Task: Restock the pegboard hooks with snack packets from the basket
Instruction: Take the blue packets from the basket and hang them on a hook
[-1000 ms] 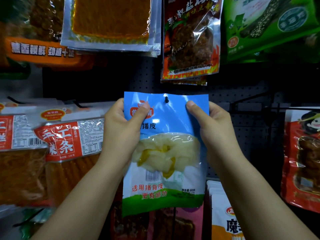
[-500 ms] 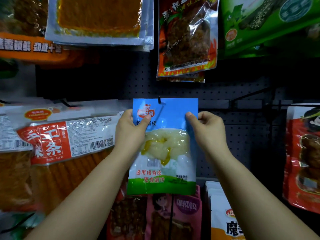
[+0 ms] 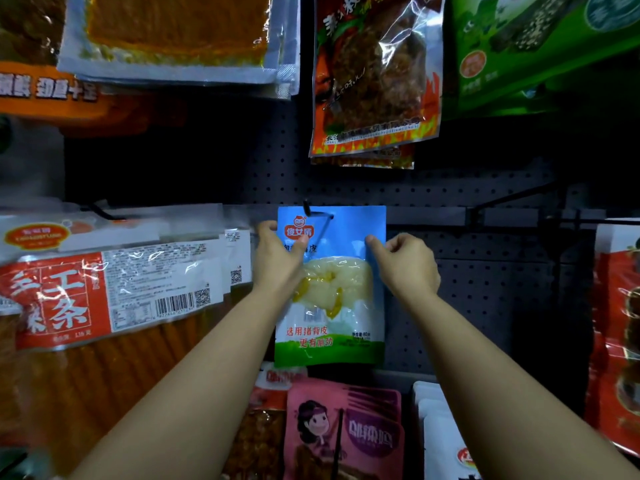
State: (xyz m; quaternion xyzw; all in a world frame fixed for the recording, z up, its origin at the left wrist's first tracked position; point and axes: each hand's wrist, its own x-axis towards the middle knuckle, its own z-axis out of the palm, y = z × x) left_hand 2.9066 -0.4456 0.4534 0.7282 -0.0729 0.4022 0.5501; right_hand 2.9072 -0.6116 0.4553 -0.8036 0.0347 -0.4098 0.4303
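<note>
A blue snack packet [image 3: 343, 230] with a clear window and a green bottom band hangs flat against the dark pegboard [image 3: 485, 278]. A black hook [image 3: 313, 212] passes through the hole near the packet's top edge. My left hand [image 3: 280, 261] grips the packet's upper left side, thumb on the front. My right hand [image 3: 405, 265] pinches its upper right edge. The basket is not in view.
Long red-and-white packets [image 3: 114, 292] hang at the left. Orange [image 3: 176, 32], red flame-print [image 3: 374, 74] and green [image 3: 540, 46] packets hang above. Pink [image 3: 346, 431] and white [image 3: 443, 438] packets sit below, a red one [image 3: 616, 341] at far right. A bare hook [image 3: 512, 199] juts out upper right.
The packet slid further back along the hook toward the pegboard, away from me. Both hands went with it and kept their grip.
</note>
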